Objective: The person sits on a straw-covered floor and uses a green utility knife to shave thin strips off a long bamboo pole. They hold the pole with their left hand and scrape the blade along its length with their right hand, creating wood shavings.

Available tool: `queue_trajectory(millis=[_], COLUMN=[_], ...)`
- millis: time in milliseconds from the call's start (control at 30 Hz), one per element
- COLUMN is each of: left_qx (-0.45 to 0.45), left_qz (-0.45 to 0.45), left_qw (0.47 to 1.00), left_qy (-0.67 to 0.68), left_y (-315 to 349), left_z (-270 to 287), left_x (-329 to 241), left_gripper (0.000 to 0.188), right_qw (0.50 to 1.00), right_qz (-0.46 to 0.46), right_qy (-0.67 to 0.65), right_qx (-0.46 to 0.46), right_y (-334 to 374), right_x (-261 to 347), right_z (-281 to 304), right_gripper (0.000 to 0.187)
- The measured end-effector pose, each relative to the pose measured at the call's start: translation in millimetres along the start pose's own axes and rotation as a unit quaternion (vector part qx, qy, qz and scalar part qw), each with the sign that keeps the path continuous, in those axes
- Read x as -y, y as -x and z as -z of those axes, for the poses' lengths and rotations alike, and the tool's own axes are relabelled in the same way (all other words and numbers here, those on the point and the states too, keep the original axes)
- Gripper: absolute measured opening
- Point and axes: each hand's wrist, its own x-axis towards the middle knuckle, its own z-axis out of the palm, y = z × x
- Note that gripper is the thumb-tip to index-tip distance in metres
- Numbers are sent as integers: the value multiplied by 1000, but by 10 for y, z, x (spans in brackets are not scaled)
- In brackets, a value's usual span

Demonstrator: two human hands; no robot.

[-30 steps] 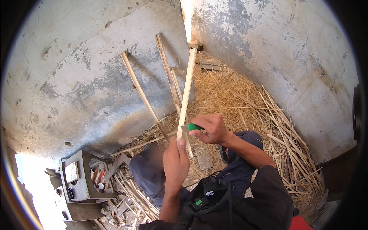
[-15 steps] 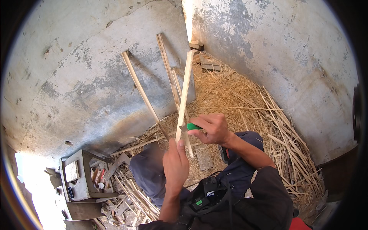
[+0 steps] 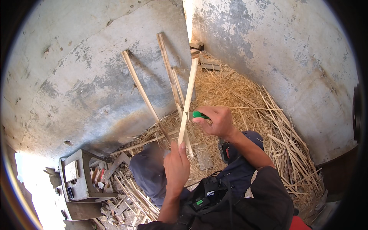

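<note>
Along the left of the frame, a grey wall (image 3: 92, 76) with flaking paint runs up to an edge at upper middle, where a bright slit parts it from the right wall (image 3: 280, 50). At lower middle, the left hand (image 3: 177, 163) has its fingers closed round the near end of a pale wood strip (image 3: 190, 90), which slants up through the centre to just below the wood blocks (image 3: 196, 45) in the corner. Just right of centre, the right hand (image 3: 218, 119) grips a green-handled knife (image 3: 198, 114), its fingers wrapped round the handle. The thin blade seems to touch the strip's right edge, though it is too small to be sure. The widest room for moving lies over the straw (image 3: 226, 90), between the strip and the right wall.

At lower left sits a worn wooden box (image 3: 79, 191) with odds and ends inside, scraps and loose sticks beside it. Two long sticks (image 3: 141, 88) lean on the left wall, crowding the strip's left side; the bent left knee (image 3: 145, 168) stands below them. The right knee (image 3: 251, 143) rises under the right forearm, and a heap of split sticks (image 3: 293, 153) lines the lower right
</note>
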Motion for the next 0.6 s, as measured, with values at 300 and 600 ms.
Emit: queue_trajectory(millis=[300, 600], left_qx=[33, 68], left_qz=[17, 41], left_qw=[999, 997], left_qy=[-17, -22], left_y=[75, 356], left_z=[42, -21], left_x=[72, 184], left_gripper=[35, 32], right_qw=[997, 990], right_qz=[-74, -130], right_qy=[15, 44], right_qx=[12, -29], right_y=[-7, -113], right_x=[-139, -486], right_z=[32, 223], right_gripper=[33, 35])
